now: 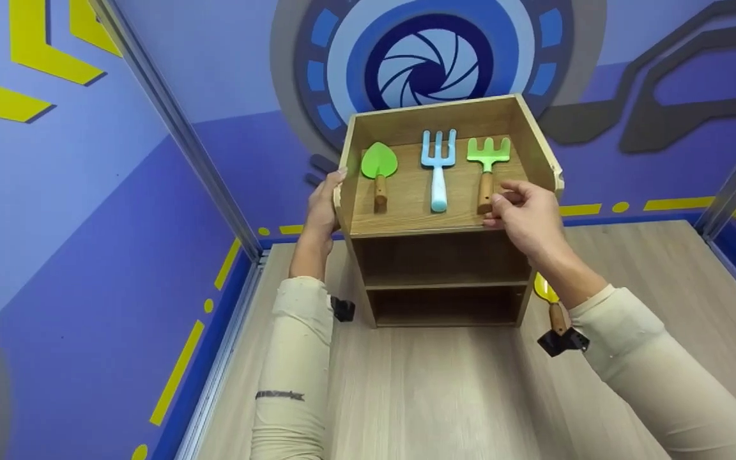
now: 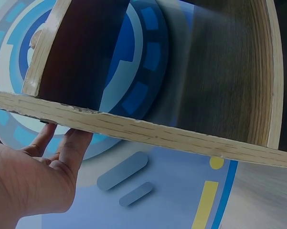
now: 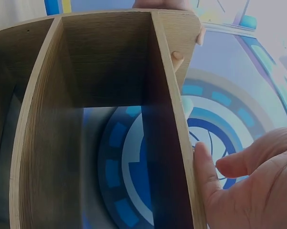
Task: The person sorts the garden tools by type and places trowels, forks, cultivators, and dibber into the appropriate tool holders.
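A small wooden shelf unit [image 1: 406, 220] stands in front of me, its top tray tilted toward me in the head view. In the tray lie a green toy trowel [image 1: 379, 161], a light-blue toy fork [image 1: 438, 163] and a green toy rake [image 1: 487, 156] with a wooden handle. My left hand [image 1: 323, 207] grips the left side panel, a fingertip bent over its edge. Beside the rake handle is my right hand [image 1: 531, 217], thumb and forefinger apart. One of its fingers touches the tray's front edge in the right wrist view; the rake is hidden there.
A yellow toy trowel [image 1: 545, 289] with a wooden handle lies right of the shelf, partly covered by the right wrist camera [image 1: 563, 342]. Below the tray are two dark compartments. Blue printed walls [image 1: 227, 166] enclose the wood-look surface [image 1: 444, 383].
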A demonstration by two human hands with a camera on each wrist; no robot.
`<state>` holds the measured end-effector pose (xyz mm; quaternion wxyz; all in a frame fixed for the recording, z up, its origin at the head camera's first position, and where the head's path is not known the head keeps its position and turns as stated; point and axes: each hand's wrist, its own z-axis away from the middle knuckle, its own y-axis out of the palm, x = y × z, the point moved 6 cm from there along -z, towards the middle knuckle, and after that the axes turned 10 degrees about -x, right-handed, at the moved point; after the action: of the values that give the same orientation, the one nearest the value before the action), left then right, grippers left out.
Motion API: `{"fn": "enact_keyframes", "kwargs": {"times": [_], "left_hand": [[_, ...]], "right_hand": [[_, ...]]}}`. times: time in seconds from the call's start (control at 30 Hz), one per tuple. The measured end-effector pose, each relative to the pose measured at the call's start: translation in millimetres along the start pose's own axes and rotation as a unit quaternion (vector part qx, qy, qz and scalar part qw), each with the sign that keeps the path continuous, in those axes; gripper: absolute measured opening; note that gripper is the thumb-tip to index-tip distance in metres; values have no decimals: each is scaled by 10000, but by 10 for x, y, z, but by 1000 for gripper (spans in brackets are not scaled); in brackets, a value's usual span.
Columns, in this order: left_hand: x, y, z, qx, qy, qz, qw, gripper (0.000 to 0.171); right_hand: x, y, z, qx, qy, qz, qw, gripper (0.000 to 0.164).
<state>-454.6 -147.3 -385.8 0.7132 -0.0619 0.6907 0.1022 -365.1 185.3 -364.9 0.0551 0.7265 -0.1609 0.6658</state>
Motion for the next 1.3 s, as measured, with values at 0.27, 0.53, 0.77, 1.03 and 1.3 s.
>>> {"fn": "enact_keyframes", "kwargs": {"times": [0.27, 0.53, 0.77, 1.03, 1.3], "left_hand": [[-4, 0, 4, -17, 6, -44, 10000, 65], [-8, 7, 0, -31, -2, 8, 10000, 63], [-5, -4, 4, 28, -13, 27, 10000, 66], [4, 8, 13, 98, -33, -37, 9999, 67], [-16, -21, 14, 51, 29, -61, 10000, 65]], "right_hand": [[22, 9, -3, -53, -138, 353, 9993, 59], [14, 27, -46, -145, -353, 663, 9971, 46], [28, 50, -92, -273, -482, 898, 9944, 40], [54, 60, -112, -478, -488, 1250, 9898, 35], [65, 99, -154, -606, -301, 1335, 9887, 35]]}}
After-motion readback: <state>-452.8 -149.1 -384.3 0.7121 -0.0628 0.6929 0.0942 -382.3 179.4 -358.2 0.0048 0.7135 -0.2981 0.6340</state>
